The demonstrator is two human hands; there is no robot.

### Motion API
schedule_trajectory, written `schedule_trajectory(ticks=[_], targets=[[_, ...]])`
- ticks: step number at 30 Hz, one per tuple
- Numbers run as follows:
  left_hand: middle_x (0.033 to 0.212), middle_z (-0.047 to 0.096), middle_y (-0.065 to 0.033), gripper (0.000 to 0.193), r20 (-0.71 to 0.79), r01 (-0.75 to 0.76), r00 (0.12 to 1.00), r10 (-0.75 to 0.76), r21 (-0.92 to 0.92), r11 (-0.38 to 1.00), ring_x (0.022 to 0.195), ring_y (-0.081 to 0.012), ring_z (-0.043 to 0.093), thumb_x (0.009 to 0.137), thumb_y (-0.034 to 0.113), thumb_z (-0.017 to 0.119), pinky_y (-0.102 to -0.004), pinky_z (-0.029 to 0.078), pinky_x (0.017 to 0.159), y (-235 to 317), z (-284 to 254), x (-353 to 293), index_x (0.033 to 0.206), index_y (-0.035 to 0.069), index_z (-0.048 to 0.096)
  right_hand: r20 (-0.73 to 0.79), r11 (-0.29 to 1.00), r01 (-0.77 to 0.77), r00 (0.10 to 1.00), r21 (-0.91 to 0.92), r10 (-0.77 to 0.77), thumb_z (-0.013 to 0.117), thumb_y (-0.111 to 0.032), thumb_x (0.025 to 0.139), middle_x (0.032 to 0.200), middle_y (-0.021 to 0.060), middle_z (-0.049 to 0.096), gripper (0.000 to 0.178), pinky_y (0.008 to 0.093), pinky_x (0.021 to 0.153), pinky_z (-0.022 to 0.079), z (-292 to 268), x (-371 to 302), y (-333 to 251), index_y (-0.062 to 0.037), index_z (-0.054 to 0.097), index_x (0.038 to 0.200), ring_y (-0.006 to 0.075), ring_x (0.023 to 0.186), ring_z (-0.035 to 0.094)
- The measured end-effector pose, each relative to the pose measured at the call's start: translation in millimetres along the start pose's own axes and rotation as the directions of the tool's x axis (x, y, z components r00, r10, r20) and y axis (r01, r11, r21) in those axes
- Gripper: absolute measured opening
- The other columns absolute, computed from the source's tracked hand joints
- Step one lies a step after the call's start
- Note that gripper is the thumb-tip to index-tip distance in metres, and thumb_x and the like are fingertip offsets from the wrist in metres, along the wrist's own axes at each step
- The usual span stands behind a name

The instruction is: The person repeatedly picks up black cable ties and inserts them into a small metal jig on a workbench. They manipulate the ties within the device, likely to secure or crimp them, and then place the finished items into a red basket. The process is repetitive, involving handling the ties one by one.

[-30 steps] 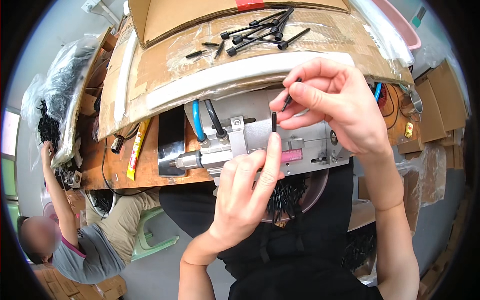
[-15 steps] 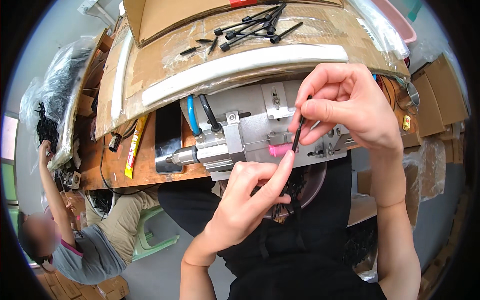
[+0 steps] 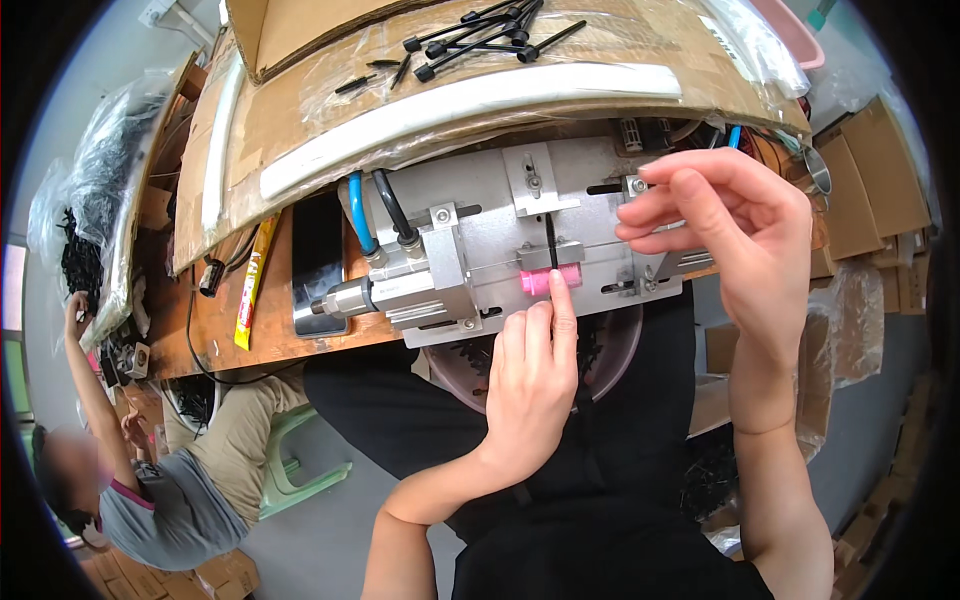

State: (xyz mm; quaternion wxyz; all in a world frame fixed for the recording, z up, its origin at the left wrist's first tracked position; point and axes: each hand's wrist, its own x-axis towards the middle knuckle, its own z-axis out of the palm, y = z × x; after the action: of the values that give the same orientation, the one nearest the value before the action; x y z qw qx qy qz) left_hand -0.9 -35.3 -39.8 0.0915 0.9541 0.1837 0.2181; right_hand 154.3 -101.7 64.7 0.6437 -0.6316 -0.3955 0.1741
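Note:
A thin black plastic rod [image 3: 550, 238] lies across the metal fixture, its near end on a pink block [image 3: 537, 282]. The index finger of my left hand [image 3: 532, 385] is stretched out, its tip on the rod's near end at the block. The other fingers of that hand are bent, and nothing is visibly gripped in them. To the right, my right hand [image 3: 735, 215] hovers above the plate with its fingers apart and nothing between them. The metal fixture plate [image 3: 600, 240] carries clamps, slots and a pneumatic cylinder [image 3: 420, 290] on its left.
Several black rods with wide heads [image 3: 480, 45] lie on the cardboard [image 3: 330, 135] behind the fixture. A phone [image 3: 318, 270] and a yellow packet [image 3: 256, 285] are on the wooden table. Under the fixture sits a basin [image 3: 628, 350] of black parts. A co-worker [image 3: 180, 510] sits at left.
The black rod has gone from my right hand onto the fixture. My right hand has let go and moved right; my left fingertip now rests on the rod. The view has shifted slightly.

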Motion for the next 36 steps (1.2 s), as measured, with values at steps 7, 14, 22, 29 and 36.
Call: schedule_trajectory(ticks=[7, 14, 22, 29, 36], targets=[[0.093, 0.052, -0.0090, 0.062, -0.013, -0.047, 0.999, 0.049, 0.110, 0.993, 0.081, -0.0192, 0.052, 0.073, -0.002, 0.058, -0.0275, 0.046, 0.073, 2.7, 1.9, 4.1, 0.132, -0.012, 0.044, -0.040, 1.000, -0.020, 0.999, 0.020, 0.021, 0.055, -0.009, 0.095, 0.083, 0.0164, 0.069, 0.020, 0.0306, 0.068, 0.060, -3.1, -11.7, 0.7, 0.0082, 0.064, 0.100, 0.0219, 0.077, 0.070], [0.097, 0.053, -0.0109, 0.069, 0.023, -0.066, 0.997, 0.067, -0.041, 0.997, 0.088, -0.0225, 0.053, 0.072, 0.019, 0.070, -0.0316, 0.048, 0.077, -14.7, -41.4, 28.5, 0.131, -0.008, 0.047, 0.110, 0.864, 0.306, 0.952, -0.399, -0.286, 0.062, -0.001, 0.089, 0.090, 0.0059, 0.069, 0.012, 0.0212, 0.067, 0.052, 9.1, 49.1, 4.1, 0.0033, 0.068, 0.098, 0.0110, 0.076, 0.063], [0.090, 0.065, -0.0137, 0.012, -0.144, -0.077, 0.988, 0.047, -0.205, 0.976, 0.081, -0.0256, 0.063, 0.083, 0.007, 0.062, -0.0333, 0.049, 0.076, -113.9, -82.2, 178.0, 0.091, 0.001, 0.068, 0.802, 0.537, 0.702, 0.592, -0.467, -0.076, 0.064, -0.001, 0.065, 0.079, 0.0209, 0.068, 0.023, 0.0382, 0.065, 0.052, 88.3, 225.7, 4.6, -0.0030, 0.073, 0.086, 0.0314, 0.072, 0.068], [0.085, 0.064, -0.0107, 0.009, 0.044, -0.042, 0.997, 0.062, -0.363, 0.931, 0.080, -0.0223, 0.062, 0.080, 0.003, 0.064, -0.0307, 0.048, 0.076, -131.4, -105.4, 166.6, 0.087, 0.000, 0.068, 0.900, 0.488, 0.781, 0.435, -0.390, 0.023, 0.070, -0.006, 0.068, 0.079, 0.0186, 0.069, 0.018, 0.0370, 0.065, 0.051, 96.8, 241.4, 2.9, -0.0022, 0.072, 0.085, 0.0283, 0.073, 0.067], [0.095, 0.061, -0.0041, 0.012, 0.160, -0.055, 0.977, 0.143, -0.459, 0.887, 0.087, -0.0113, 0.055, 0.081, -0.003, 0.065, -0.0239, 0.043, 0.076, -146.7, -118.7, 155.9, 0.092, 0.001, 0.065, 0.818, 0.515, 0.729, 0.568, -0.451, -0.088, 0.071, -0.008, 0.070, 0.074, 0.0162, 0.069, 0.016, 0.0359, 0.063, 0.051, 66.0, 245.9, 5.5, -0.0010, 0.071, 0.084, 0.0277, 0.069, 0.067]])
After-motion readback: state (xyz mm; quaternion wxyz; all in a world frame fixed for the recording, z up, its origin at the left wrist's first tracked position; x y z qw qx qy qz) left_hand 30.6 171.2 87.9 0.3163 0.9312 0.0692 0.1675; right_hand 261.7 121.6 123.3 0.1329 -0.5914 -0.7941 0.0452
